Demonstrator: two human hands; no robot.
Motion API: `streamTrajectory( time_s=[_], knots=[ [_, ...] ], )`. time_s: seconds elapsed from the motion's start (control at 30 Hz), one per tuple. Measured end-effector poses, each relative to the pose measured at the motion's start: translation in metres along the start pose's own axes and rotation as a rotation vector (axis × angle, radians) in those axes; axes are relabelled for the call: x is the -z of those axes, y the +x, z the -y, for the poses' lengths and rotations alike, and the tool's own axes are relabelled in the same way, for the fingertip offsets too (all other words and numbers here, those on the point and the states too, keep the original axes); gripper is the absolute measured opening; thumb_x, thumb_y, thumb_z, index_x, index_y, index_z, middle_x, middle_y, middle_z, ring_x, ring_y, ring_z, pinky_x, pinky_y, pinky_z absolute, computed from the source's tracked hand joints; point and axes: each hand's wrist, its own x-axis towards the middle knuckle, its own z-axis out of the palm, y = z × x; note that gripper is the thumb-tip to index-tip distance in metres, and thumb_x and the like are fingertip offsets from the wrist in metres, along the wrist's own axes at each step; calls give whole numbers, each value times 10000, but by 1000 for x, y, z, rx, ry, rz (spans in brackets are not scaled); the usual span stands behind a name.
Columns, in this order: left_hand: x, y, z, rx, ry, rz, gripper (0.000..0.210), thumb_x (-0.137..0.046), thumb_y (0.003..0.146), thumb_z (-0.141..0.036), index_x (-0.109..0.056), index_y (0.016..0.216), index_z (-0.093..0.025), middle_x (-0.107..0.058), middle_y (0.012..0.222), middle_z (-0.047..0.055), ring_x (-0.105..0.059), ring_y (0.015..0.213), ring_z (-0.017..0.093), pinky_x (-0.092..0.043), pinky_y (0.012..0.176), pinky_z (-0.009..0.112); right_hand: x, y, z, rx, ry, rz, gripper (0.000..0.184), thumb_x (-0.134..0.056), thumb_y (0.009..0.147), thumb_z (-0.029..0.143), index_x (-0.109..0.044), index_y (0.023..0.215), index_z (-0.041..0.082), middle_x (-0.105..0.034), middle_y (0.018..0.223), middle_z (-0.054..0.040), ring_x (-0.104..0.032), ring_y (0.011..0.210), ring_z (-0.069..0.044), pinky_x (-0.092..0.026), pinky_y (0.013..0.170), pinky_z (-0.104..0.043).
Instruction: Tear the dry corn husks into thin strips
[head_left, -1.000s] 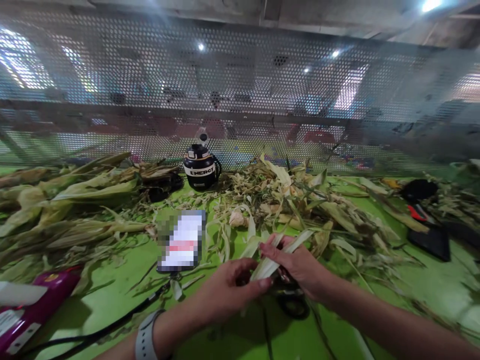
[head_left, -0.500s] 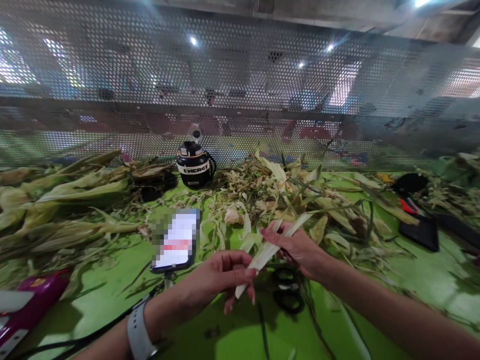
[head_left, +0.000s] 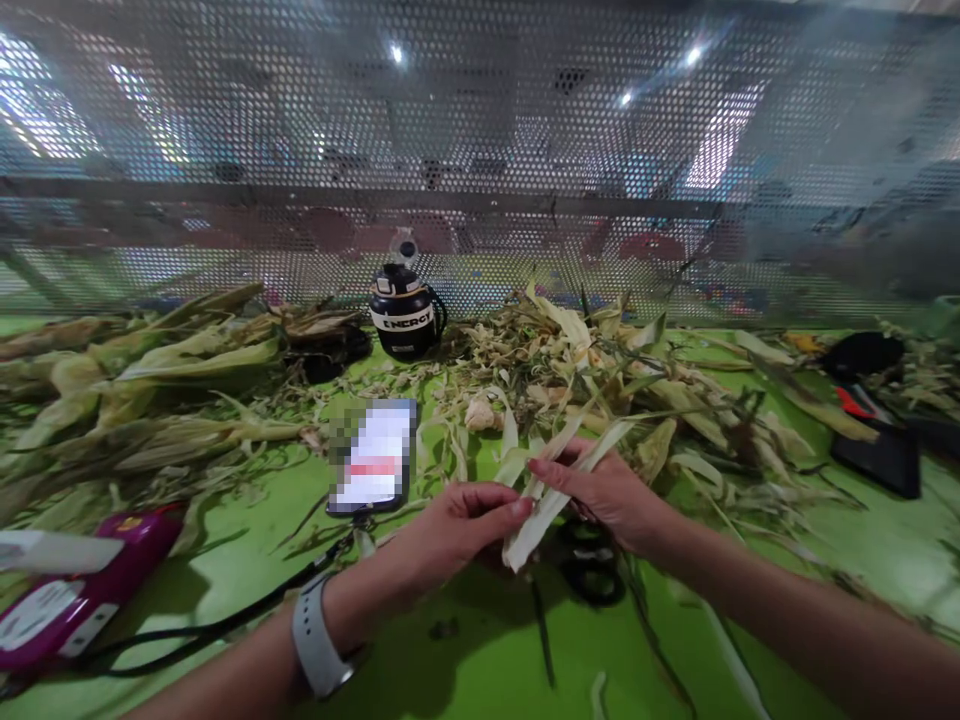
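Pale strips of corn husk (head_left: 541, 523) are stretched between my two hands over the green table. My left hand (head_left: 472, 530) pinches them near their lower end, thumb on top. A little farther up, my right hand (head_left: 600, 495) grips the same strips between thumb and fingers; some of its fingers are hidden behind them. Under the right hand lies a pair of black-handled scissors (head_left: 592, 578), partly covered by hand and shadow. Just beyond my hands spreads a heap of husk scraps (head_left: 555, 370). A phone (head_left: 375, 455) with a lit, blurred screen lies left of them.
Larger corn husks (head_left: 165, 390) pile up at the left. A black bottle (head_left: 405, 315) stands before a perforated metal screen (head_left: 480, 130). A purple device (head_left: 127, 570) lies at lower left, near a black strap (head_left: 225, 630). Another dark phone-like object (head_left: 877, 460) rests at the right.
My left hand has slid up the strips, closer to my right hand. The whole view has shifted, with table things appearing farther right and slightly higher.
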Motion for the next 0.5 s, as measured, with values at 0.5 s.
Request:
streamTrajectory(
  time_s=[0.5],
  knots=[
    [5,1,-10,-134,45,-229,289,-641,775,-404,-520,896,-172,-657,671,-28,-527,427,41,-295,383,136,7,4,4,174,18,-226,317,-721,680,441,-553,666,173,-391,389,105,-298,342,-41,-191,327,-171]
  ],
)
